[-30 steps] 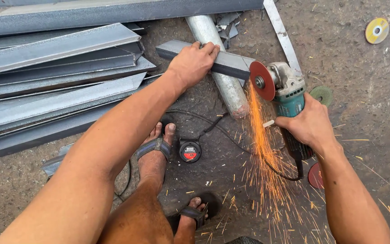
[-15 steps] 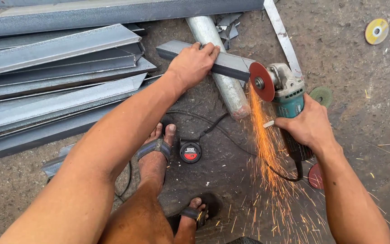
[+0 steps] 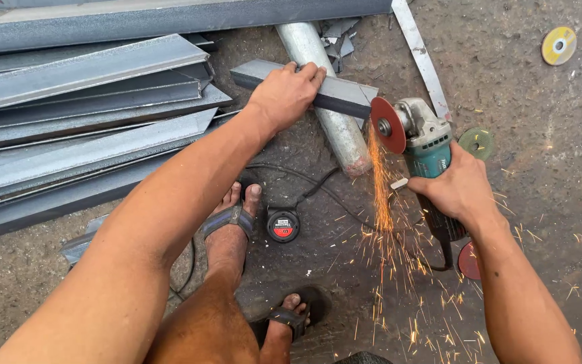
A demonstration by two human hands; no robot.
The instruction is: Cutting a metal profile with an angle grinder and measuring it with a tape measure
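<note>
My left hand (image 3: 286,94) presses down on a short grey angle-iron piece (image 3: 345,98) that lies across a round steel pipe (image 3: 328,108). My right hand (image 3: 459,189) grips the body of a teal angle grinder (image 3: 426,145). Its red cutting disc (image 3: 388,125) touches the right end of the angle piece. Orange sparks (image 3: 382,202) stream downward from the disc toward the ground.
A stack of long grey steel angle bars (image 3: 82,114) lies at left. A flat metal strip (image 3: 420,57) lies at upper right. Spare discs (image 3: 558,45) rest on the concrete. A small black and red tape measure (image 3: 283,224) and a black cable lie near my sandalled feet (image 3: 234,222).
The sparks keep falling below the disc. Both hands and the grinder stay in nearly the same place.
</note>
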